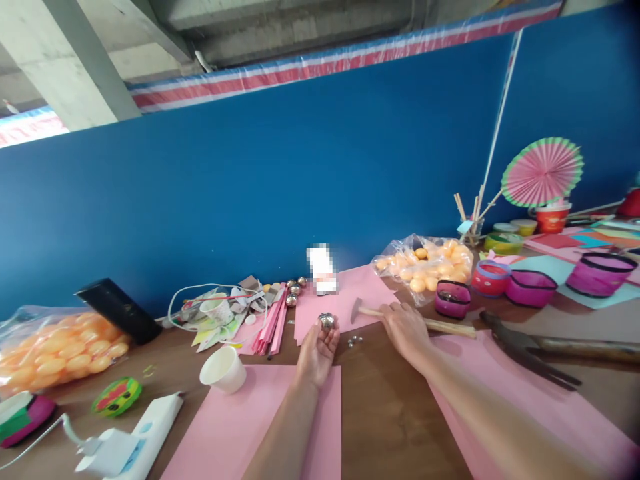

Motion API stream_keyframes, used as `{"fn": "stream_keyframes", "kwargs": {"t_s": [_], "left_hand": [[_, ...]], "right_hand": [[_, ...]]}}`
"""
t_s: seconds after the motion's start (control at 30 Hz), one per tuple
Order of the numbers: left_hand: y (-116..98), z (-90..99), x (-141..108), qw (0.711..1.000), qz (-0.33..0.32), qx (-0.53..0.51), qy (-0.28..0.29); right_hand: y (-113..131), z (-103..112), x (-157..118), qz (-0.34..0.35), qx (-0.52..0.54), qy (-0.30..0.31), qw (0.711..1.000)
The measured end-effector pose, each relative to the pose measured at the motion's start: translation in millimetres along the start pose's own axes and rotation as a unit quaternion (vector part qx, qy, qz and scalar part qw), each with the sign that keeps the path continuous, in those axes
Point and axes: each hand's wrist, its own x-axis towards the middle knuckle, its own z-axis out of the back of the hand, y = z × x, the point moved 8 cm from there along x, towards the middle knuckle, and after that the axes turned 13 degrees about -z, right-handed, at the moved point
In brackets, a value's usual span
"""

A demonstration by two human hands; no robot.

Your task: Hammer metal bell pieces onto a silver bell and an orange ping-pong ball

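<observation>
Clearly, the metal ball (327, 321) sits in the left hand (316, 353), palm up, fingers half curled beneath it, above the near edge of the rear pink sheet (357, 287). The right hand (406, 328) reaches palm down over the hammer (370, 311), fingers bent across its handle; its underside is hidden, so I can't tell how firmly it grips. Small beads (355, 341) lie between the hands on the table (385, 407). Pixelation masks an object (323, 270) near the table's back edge. The picture cuts off both forearms.
</observation>
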Motion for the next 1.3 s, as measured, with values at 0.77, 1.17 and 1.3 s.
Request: {"fn": "stream_keyframes", "kwargs": {"t_s": [0.77, 1.17, 1.3], "left_hand": [[7.1, -9.8, -5.3, 0.994, -0.008, 0.075, 0.075], [8.3, -20.5, -8.7, 0.985, -0.023, 0.109, 0.128], [10.1, -20.5, -9.4, 0.979, -0.019, 0.144, 0.146]], "right_hand": [[41.4, -14.3, -20.8, 0.083, 0.277, 0.140, 0.947], [32.9, -11.2, -18.3, -0.025, 0.499, 0.191, 0.845], [28.2, -15.5, -16.7, -0.052, 0.519, 0.195, 0.831]]}}
